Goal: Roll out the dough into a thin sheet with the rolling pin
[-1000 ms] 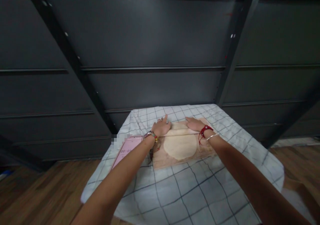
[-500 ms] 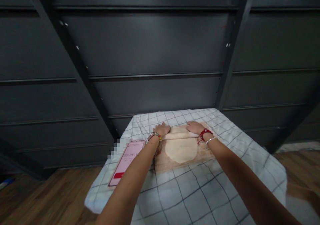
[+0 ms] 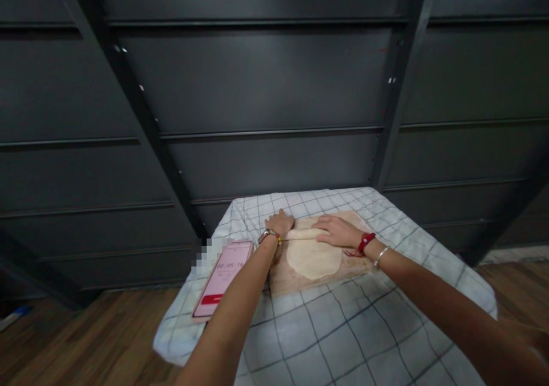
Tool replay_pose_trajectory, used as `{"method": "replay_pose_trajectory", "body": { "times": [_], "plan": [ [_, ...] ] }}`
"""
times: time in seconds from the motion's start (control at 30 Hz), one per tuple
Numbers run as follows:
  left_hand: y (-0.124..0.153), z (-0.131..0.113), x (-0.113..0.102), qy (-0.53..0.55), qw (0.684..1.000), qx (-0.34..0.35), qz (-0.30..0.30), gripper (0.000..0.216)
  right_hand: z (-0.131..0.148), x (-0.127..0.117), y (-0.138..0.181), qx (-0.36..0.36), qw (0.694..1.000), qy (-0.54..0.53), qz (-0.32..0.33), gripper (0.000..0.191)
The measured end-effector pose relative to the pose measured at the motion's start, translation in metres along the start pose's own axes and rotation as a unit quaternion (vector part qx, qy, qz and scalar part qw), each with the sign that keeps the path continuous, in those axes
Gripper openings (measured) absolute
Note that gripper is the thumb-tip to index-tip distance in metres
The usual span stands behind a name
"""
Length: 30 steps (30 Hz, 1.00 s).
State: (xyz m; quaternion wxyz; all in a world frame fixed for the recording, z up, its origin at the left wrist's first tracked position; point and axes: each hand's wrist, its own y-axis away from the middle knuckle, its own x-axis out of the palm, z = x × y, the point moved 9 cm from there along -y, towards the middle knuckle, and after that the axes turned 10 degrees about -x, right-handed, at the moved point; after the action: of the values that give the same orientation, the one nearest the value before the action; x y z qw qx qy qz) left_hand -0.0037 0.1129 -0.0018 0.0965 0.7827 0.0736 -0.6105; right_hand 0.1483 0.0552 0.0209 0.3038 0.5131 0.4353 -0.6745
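A flat, roughly round sheet of pale dough (image 3: 314, 260) lies on a wooden board (image 3: 285, 283). Across its far edge runs a pale rolling pin (image 3: 305, 234); whether dough is wrapped round it I cannot tell. My left hand (image 3: 279, 223), wearing a beaded bracelet, is closed over the pin's left end, its fingertips pointing away from me. Farther right, my right hand (image 3: 338, 230) lies across the pin with its fingers pointing left, the thumb on the near side and the other fingers beyond. It hides the pin's right end.
A phone (image 3: 227, 266) showing a running timer lies left of the board, partly behind my left forearm. Board and phone rest on a white checked tablecloth (image 3: 317, 329). A dark panelled wall (image 3: 274, 83) rises right behind the table. Wooden floor (image 3: 115, 329) shows at the sides.
My right hand has slid left, from the pin's right end toward its middle, and turned so its fingers point left. My left hand stays at the left end. The view has shifted slightly.
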Motion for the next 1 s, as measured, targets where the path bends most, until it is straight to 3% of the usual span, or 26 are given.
{"method": "replay_pose_trajectory", "body": {
  "times": [0.2,0.57,0.67,0.8,1.0],
  "plan": [
    [0.001,0.004,-0.002,0.024,0.998,-0.053,0.019,0.047,-0.001,-0.003,0.001,0.070,0.997,-0.003,-0.039,0.029],
    [-0.011,0.007,0.006,0.053,0.996,-0.063,0.024,0.045,-0.008,-0.003,-0.002,0.060,0.996,-0.061,-0.040,0.031],
    [-0.011,0.007,0.006,0.056,0.996,-0.062,0.023,0.045,-0.011,-0.006,-0.005,0.054,0.987,-0.136,-0.069,0.036],
    [-0.004,0.007,0.002,0.053,0.996,-0.064,0.020,0.046,-0.009,-0.009,-0.006,0.040,0.980,-0.166,-0.099,0.020],
    [0.001,0.006,-0.003,0.050,0.997,-0.059,0.018,0.043,-0.027,-0.009,0.000,0.094,0.960,-0.216,-0.150,0.017]
  ]
}}
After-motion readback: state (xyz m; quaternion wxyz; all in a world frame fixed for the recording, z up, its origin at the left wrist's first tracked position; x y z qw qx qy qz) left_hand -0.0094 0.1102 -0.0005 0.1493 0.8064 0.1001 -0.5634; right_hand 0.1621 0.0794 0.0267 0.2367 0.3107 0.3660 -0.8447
